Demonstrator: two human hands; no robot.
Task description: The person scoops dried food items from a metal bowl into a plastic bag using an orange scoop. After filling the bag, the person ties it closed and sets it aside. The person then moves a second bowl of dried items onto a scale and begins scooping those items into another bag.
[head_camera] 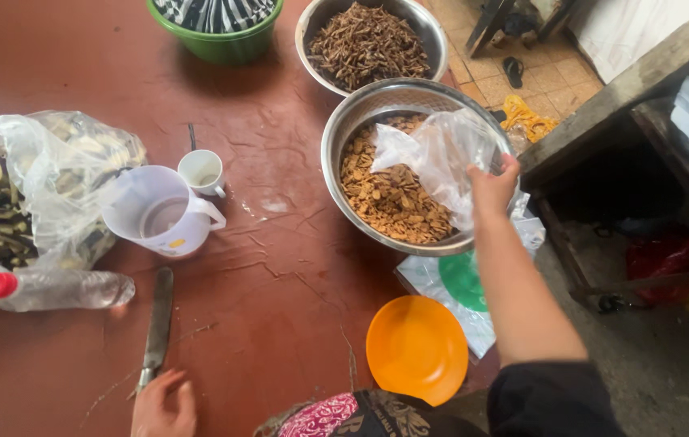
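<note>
My right hand [493, 184] grips a clear plastic bag [441, 155] and holds it over a large steel bowl [336, 129] of light brown dried pieces [385, 198]. The bag hangs open toward the bowl's middle. My left hand [163, 405] rests at the bottom edge on the red floor, fingers loose, right beside the handle end of a long knife [157, 324]. It holds nothing.
A second steel bowl [307, 24] of dark dried strips and a green bowl [223, 44] sit at the top. A clear jug [158, 212], small white cup [202, 171], plastic bottle [45, 290] and filled plastic bag [29, 190] lie left. Orange plate [416, 348] and green lid [466, 279] near right.
</note>
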